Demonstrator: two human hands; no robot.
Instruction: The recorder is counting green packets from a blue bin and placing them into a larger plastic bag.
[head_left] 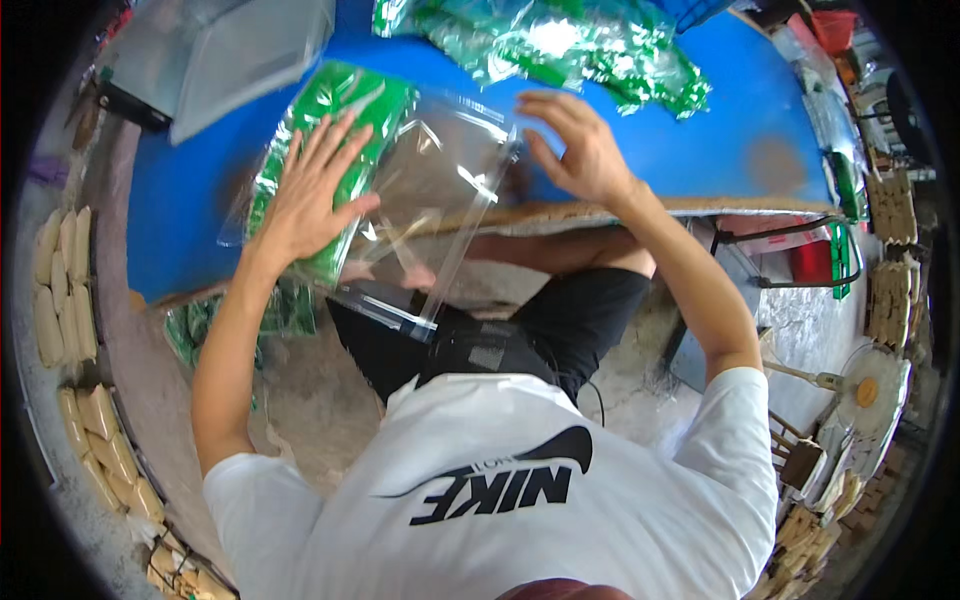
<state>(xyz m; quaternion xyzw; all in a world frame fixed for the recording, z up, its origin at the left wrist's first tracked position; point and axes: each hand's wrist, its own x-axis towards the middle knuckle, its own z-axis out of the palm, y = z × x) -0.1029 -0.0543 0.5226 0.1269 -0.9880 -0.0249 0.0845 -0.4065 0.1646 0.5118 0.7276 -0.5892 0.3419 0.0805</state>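
The green packet (335, 150) is pressed flat under the spread left hand (310, 195) — the clear bag (440, 190) is touched by the half-open right hand's (580, 150) fingertips, nothing gripped.

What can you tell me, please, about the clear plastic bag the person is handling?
The clear plastic bag is thin, glossy and see-through, lying slanted over the blue table's near edge, its lower end hanging past it above the lap. It covers part of a green packet. The left hand presses flat on it; the right hand hovers by its upper right corner, fingers curled.
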